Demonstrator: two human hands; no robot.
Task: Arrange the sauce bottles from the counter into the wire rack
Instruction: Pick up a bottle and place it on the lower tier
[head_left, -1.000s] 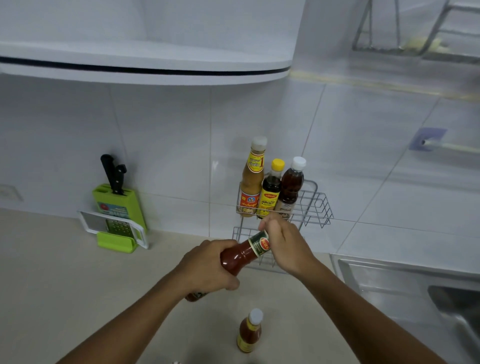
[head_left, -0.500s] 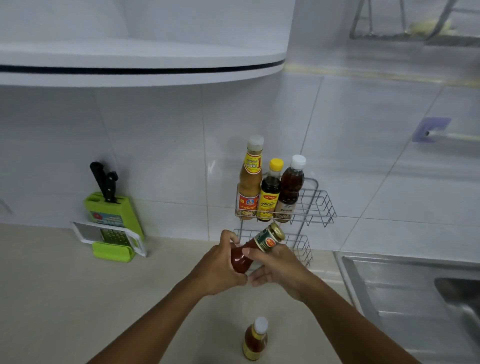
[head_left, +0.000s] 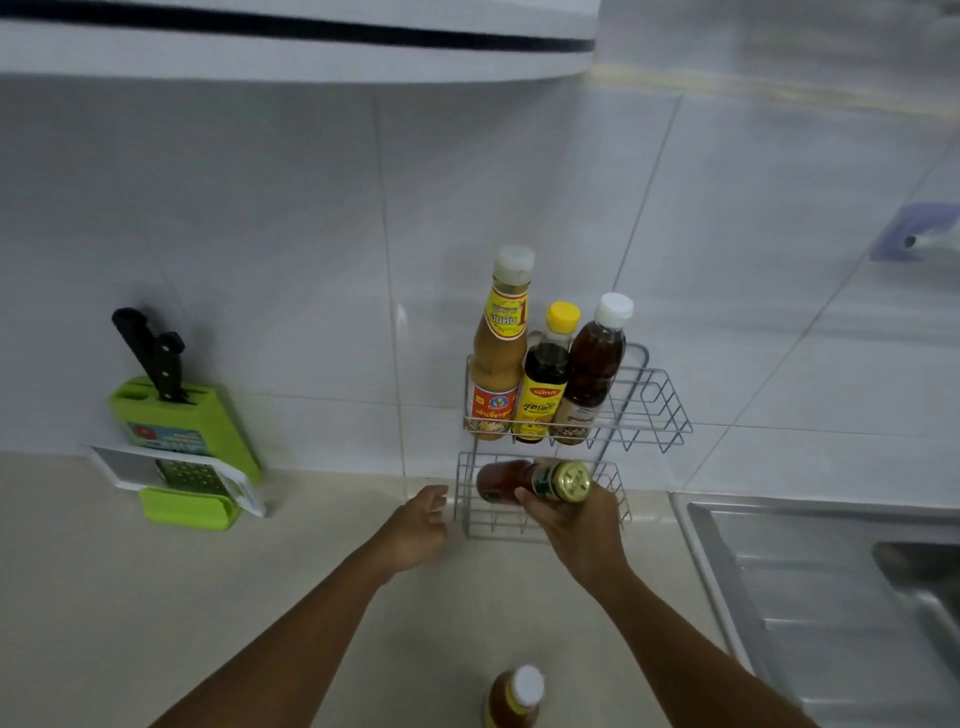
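The right hand (head_left: 576, 525) holds a red sauce bottle (head_left: 524, 480) with a gold cap and green neck label. It lies sideways at the lower shelf of the wire rack (head_left: 654, 410). The left hand (head_left: 415, 525) is open, holding nothing, just beside the rack.

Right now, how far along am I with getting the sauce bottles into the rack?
Three bottles already stand upright in the wire rack's upper tier. Your right hand holds the red sauce bottle tilted at the lower tier; your left hand is open. One small bottle is left on the counter.
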